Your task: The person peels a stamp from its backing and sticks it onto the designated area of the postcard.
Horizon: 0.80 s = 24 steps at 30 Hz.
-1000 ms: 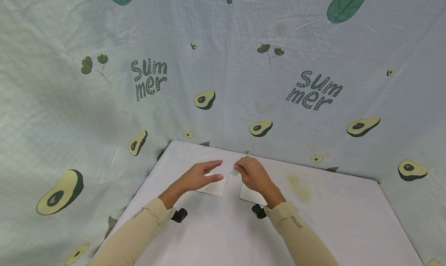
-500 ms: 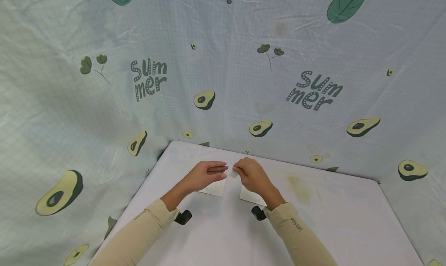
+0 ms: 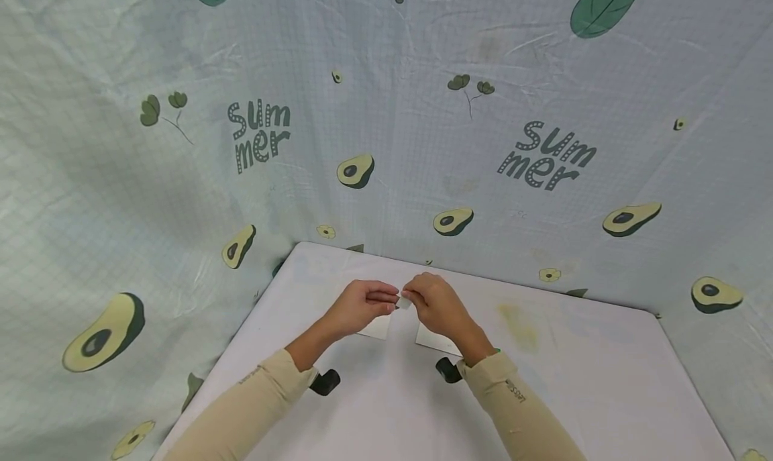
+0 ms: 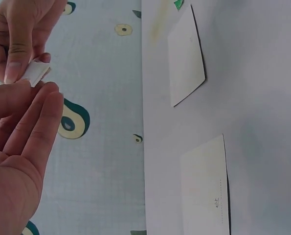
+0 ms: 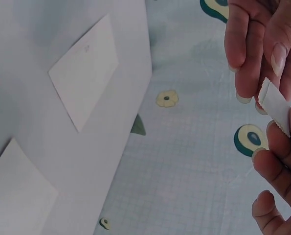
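A small white piece with zigzag-cut edges (image 5: 276, 106), like a short strip of tape, is held up above the table. My right hand (image 3: 439, 304) pinches it between thumb and fingers. From the left, my left hand (image 3: 357, 306) meets it, fingers fairly straight; its thumb is at the piece's edge and the fingertips lie behind. Whether the left fingers grip it is hard to see. Below lie two flat white cards: the left card (image 3: 378, 328) with a small printed mark (image 4: 216, 201), and the right card (image 3: 433, 341), partly covered by the right hand.
The white table (image 3: 386, 407) ends at a hanging cloth (image 3: 398, 125) printed with avocados. A small green thing (image 4: 178, 4) lies beyond the right card, mostly hidden by the right wrist in the head view. A yellowish stain (image 3: 518, 327) marks the table at right.
My left hand has moved right until its thumb and fingers reach the white piece, and its thumb has come nearer the fingers. The right hand has stayed almost in place, still pinching the piece.
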### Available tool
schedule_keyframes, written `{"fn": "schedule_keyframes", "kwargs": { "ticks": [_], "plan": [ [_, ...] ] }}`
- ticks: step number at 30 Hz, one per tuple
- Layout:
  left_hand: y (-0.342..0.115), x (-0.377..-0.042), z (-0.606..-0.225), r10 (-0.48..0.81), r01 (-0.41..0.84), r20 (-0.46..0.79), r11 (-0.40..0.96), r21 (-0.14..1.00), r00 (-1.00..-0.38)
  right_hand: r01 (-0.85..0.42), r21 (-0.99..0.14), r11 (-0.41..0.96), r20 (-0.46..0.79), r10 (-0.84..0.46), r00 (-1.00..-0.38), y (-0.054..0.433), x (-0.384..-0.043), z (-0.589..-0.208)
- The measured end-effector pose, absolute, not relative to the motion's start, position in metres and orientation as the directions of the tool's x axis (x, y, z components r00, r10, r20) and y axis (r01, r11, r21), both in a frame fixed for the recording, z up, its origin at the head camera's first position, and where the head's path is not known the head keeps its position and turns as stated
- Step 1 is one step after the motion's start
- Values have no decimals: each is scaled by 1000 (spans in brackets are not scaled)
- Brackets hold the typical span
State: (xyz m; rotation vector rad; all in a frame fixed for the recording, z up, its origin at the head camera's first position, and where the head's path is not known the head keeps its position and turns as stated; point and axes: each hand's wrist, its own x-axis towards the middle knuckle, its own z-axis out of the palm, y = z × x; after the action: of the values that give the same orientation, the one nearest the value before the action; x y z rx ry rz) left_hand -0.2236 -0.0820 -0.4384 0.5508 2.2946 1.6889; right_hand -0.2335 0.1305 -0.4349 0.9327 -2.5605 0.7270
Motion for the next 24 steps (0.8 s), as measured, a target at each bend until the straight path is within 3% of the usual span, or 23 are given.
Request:
{"fn": "schedule_keyframes", "kwargs": {
  "ticks": [8,15,24],
  "plan": [
    [-79,-220,-440,418,146,41,222,964,-908,-673,-328,663,454,-515,-727,128,-231,-435],
    [-77,-220,-443,416,115,28,184,976,-909,-682,-285,673,527,-484,-698,125,-230,-442],
    [-71,-219,-448,322,31,-20,152,988,-947,-736,-175,654,676,-464,-573,123,-227,-455]
  ]
}}
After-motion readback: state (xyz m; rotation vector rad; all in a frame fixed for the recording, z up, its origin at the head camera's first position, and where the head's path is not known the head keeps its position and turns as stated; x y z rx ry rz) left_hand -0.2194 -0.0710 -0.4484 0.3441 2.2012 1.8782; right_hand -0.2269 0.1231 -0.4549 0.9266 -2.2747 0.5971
